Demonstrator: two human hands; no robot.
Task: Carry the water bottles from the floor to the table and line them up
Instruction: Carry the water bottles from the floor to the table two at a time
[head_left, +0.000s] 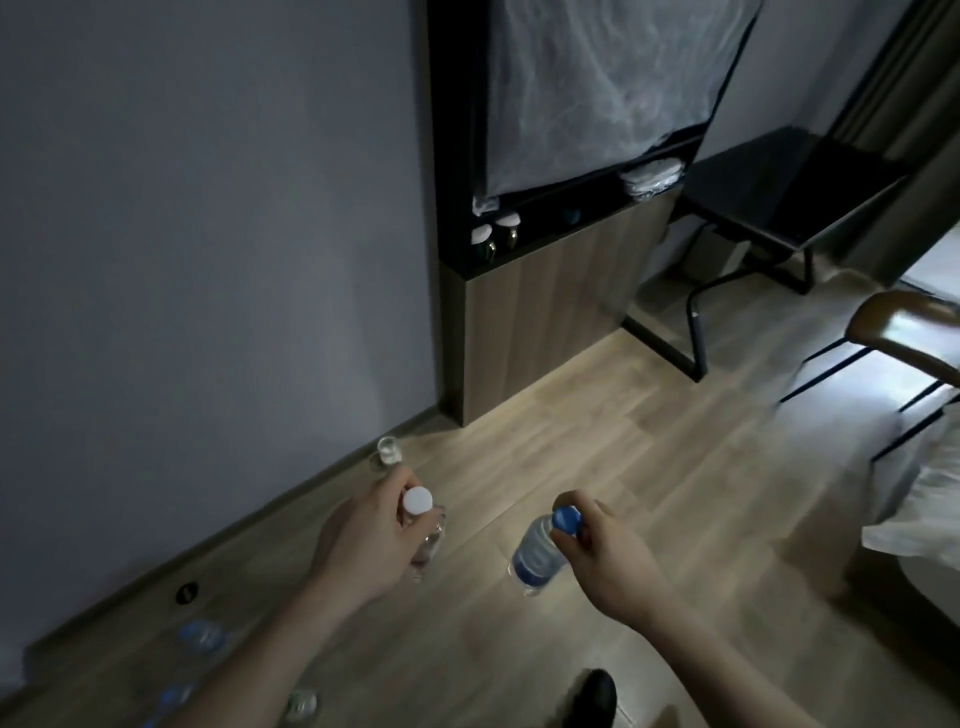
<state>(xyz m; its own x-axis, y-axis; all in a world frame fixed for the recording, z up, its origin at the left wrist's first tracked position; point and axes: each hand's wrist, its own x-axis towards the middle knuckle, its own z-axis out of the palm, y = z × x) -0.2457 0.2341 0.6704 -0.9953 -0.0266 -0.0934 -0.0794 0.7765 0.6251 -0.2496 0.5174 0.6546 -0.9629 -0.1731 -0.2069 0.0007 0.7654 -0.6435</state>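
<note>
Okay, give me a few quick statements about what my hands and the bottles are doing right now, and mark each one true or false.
1. The left hand holds a white-capped bottle. True.
2. The right hand is empty. False: it grips a blue-capped bottle near the cap.
3. More bottles, like the blue-capped one on the floor, remain by the wall. True.
4. Both held bottles stand on the dark table. False: they are carried above the floor.

You see a dim room; light glows under the cabinet (550, 312) onto the floor (597, 441), daylight glares at right, edges blur and bend.
</note>
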